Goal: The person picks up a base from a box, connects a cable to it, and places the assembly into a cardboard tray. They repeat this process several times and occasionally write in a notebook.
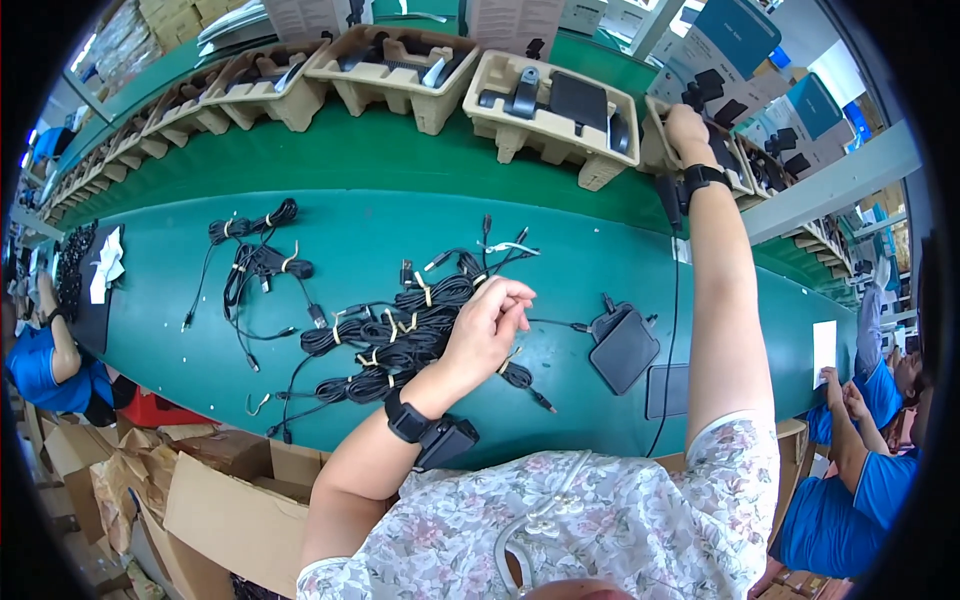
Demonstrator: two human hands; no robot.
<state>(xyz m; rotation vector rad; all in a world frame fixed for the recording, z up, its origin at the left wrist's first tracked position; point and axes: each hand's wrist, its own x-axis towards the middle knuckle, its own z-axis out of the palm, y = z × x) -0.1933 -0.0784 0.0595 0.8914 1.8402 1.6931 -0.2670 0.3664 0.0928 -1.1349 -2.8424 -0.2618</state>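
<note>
My left hand (pixel 490 325) hovers over a heap of bundled black cables (pixel 400 330), its fingers curled inward. What they hold, if anything, is hidden. A thin black cable runs from beside it to a flat square black device (pixel 625 350) on the bench. My right hand (pixel 687 130) reaches to the far right, into a brown moulded pulp tray (pixel 655 150). Its fingers are bent down, and what they grip is hidden. Each wrist wears a black strap with a small black box; a cable hangs from the right one.
More pulp trays (pixel 550 110) with black parts line the raised green ledge (pixel 420 165). Looser cables (pixel 255 260) lie left on the green bench (pixel 160 300). A dark flat pad (pixel 668 392) is near my right arm. Cardboard boxes (pixel 235 505) stand below left. People in blue work at both sides.
</note>
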